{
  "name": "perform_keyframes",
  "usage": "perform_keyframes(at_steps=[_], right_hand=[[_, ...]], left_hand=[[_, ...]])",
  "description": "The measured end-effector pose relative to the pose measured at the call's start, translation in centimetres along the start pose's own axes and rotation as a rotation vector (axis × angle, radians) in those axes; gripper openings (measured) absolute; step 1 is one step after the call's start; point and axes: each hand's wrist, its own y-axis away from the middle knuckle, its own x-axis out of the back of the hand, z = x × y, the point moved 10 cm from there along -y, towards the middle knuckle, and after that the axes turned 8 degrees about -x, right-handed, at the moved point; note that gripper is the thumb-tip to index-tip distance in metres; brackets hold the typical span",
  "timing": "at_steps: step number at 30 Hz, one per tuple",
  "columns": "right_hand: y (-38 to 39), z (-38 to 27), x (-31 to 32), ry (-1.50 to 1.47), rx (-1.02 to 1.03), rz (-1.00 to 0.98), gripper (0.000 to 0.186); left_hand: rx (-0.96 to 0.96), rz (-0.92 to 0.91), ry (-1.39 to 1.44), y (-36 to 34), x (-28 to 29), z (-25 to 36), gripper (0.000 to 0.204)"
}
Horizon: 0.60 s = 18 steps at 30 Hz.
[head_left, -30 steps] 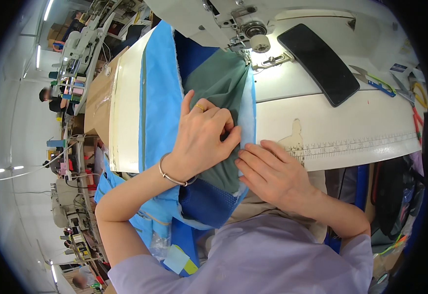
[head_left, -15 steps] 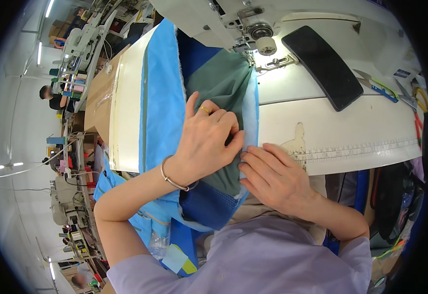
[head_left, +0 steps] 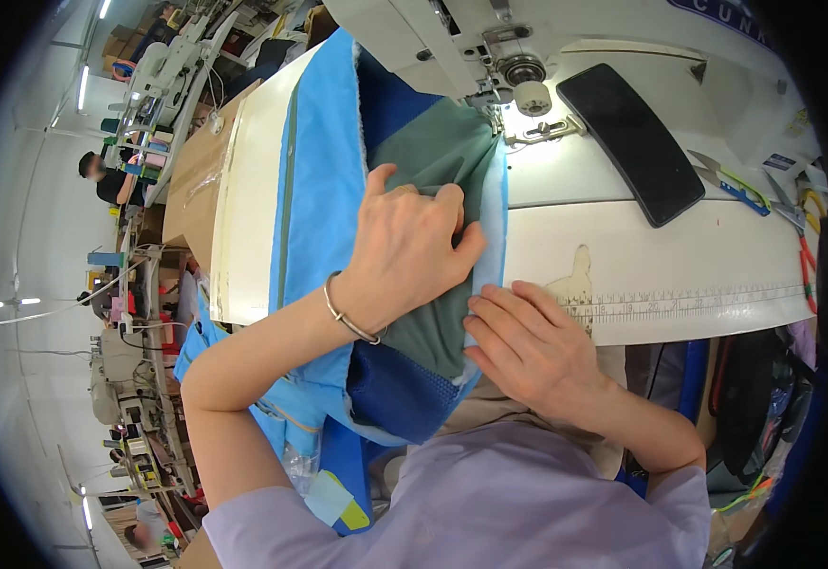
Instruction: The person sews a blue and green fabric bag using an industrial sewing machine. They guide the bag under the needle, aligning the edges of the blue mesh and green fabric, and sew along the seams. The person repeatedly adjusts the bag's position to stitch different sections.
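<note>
A light blue fabric piece (head_left: pixel 324 190) with green lining (head_left: pixel 423 152) and dark blue mesh (head_left: pixel 400 394) lies across the sewing table. Its right edge, with a pale fuzzy strip, runs up to the needle area of a white sewing machine (head_left: pixel 433 47). My left hand (head_left: pixel 409 247), a bracelet at its wrist, rests on the green lining with curled fingers and the thumb close to the strip; the fingertips are partly hidden. My right hand (head_left: pixel 537 346) holds the near part of that edge, fingers together on top, its thumb hidden.
Right of the needle lies a black phone (head_left: pixel 632 142). Scissors (head_left: pixel 736 185) and red-handled snips (head_left: pixel 803 256) sit at the far right. A ruler strip (head_left: pixel 689 305) follows the table's front edge. Cardboard (head_left: pixel 196 199) borders the left; other machines and people are beyond.
My left hand has curled and shifted on the green lining, its ring out of sight now. The right hand stays at the fabric edge. The whole view has shifted slightly.
</note>
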Motion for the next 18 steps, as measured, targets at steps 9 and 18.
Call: perform_keyframes(at_steps=[9,18], right_hand=[[0.1,0.0,0.1,0.003,0.008,0.000,0.030],[0.3,-0.1,-0.1,0.023,0.028,-0.008,0.030]], left_hand=[[0.060,-0.105,-0.075,-1.2,-1.7,-1.0,0.032],[0.000,-0.203,-0.070,0.5,-0.5,0.7,0.028]])
